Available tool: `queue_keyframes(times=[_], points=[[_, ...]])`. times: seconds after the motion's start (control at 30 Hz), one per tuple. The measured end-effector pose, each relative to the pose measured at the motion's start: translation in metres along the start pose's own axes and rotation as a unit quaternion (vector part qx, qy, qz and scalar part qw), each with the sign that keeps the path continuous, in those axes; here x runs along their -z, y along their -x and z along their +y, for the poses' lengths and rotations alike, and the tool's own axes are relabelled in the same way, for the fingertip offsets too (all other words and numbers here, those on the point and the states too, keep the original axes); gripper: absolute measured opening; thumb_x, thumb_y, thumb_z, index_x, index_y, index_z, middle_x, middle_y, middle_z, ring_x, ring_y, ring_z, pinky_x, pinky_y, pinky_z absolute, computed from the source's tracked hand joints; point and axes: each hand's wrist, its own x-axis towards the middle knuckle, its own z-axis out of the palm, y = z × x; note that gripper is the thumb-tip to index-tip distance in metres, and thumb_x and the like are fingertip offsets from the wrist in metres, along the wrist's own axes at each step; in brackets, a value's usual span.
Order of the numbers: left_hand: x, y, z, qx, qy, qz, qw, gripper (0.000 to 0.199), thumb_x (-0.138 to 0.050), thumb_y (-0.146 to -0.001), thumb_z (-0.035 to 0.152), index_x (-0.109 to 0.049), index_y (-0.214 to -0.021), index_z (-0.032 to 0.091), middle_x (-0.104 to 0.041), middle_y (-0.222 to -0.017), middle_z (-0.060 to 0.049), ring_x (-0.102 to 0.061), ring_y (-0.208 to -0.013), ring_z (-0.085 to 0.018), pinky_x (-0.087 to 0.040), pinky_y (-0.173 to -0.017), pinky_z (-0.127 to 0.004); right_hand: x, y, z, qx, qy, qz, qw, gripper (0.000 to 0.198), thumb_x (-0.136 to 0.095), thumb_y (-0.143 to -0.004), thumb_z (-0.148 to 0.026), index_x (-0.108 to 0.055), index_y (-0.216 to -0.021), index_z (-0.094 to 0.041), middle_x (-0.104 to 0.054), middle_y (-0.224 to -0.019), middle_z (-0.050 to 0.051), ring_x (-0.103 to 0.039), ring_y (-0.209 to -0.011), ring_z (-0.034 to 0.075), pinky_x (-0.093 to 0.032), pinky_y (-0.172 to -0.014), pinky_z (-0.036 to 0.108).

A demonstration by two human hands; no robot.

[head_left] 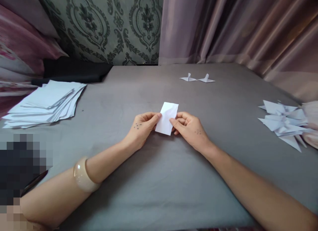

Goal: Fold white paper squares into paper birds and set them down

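A small folded piece of white paper (166,120) is held up a little above the grey table, tilted slightly, with a crease near its top. My left hand (142,129) pinches its left edge between thumb and fingers. On the opposite edge, my right hand (190,127) grips it, thumb on the front face and fingers behind. The back of the paper and the fingertips behind it are hidden.
A stack of white paper sheets (49,101) lies at the left. Two small folded paper cranes (206,79) stand at the back. Several more folded paper cranes (283,120) are piled at the right beside a curtain (223,25). A grey cloth covers the table (159,191).
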Motion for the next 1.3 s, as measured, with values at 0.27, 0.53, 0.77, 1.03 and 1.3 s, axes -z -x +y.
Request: queue_keyframes(times=[0.27,0.53,0.77,1.03,1.3], points=[[0.011,0.001,-0.005,-0.100,-0.202,-0.036,0.974,0.022,-0.054,-0.081,0.024,-0.067,-0.097,0.016,-0.066,-0.076,-0.002,-0.057,-0.064,-0.012,-0.044,-0.060,-0.024,0.005,-0.003,0.011,0.050,0.093,0.010,0.994,0.029,-0.059,-0.084,-0.032,-0.062,-0.111,-0.024,-0.072,-0.081,0.000,-0.067,-0.068,0.015,-0.055,-0.067,0.031],[0.017,0.003,-0.008,-0.159,-0.384,-0.017,0.910,0.031,-0.054,-0.079,0.015,-0.070,-0.105,0.022,-0.066,-0.097,-0.006,-0.061,-0.084,-0.018,-0.049,-0.077,-0.031,0.013,-0.001,0.013,0.078,0.230,-0.013,0.970,0.034,-0.052,-0.082,-0.019,-0.068,-0.111,-0.028,-0.073,-0.096,0.001,-0.066,-0.078,0.016,-0.053,-0.077,0.034],[0.017,0.007,-0.006,-0.203,-0.425,-0.040,0.881,0.021,-0.054,-0.087,0.016,-0.071,-0.098,0.022,-0.065,-0.085,-0.004,-0.057,-0.087,-0.019,-0.047,-0.081,-0.033,0.015,0.001,0.012,0.143,0.297,-0.010,0.944,0.026,-0.054,-0.084,-0.018,-0.070,-0.103,-0.027,-0.067,-0.093,0.002,-0.061,-0.085,0.016,-0.048,-0.078,0.030],[0.015,0.003,-0.011,-0.200,-0.447,-0.004,0.872,0.016,-0.058,-0.089,0.028,-0.070,-0.090,0.017,-0.059,-0.096,-0.008,-0.052,-0.094,-0.022,-0.045,-0.086,-0.037,0.011,-0.005,0.011,0.111,0.335,0.015,0.936,0.019,-0.057,-0.088,-0.035,-0.072,-0.090,-0.023,-0.061,-0.095,0.003,-0.057,-0.070,0.012,-0.045,-0.069,0.028],[0.010,-0.007,-0.009,-0.158,-0.428,0.024,0.889,0.016,-0.063,-0.085,0.028,-0.065,-0.077,0.014,-0.058,-0.094,-0.008,-0.055,-0.091,-0.020,-0.046,-0.086,-0.037,0.004,-0.014,0.011,0.100,0.356,0.083,0.925,0.027,-0.059,-0.085,-0.040,-0.064,-0.070,-0.019,-0.061,-0.089,0.003,-0.052,-0.060,0.010,-0.043,-0.065,0.030]])
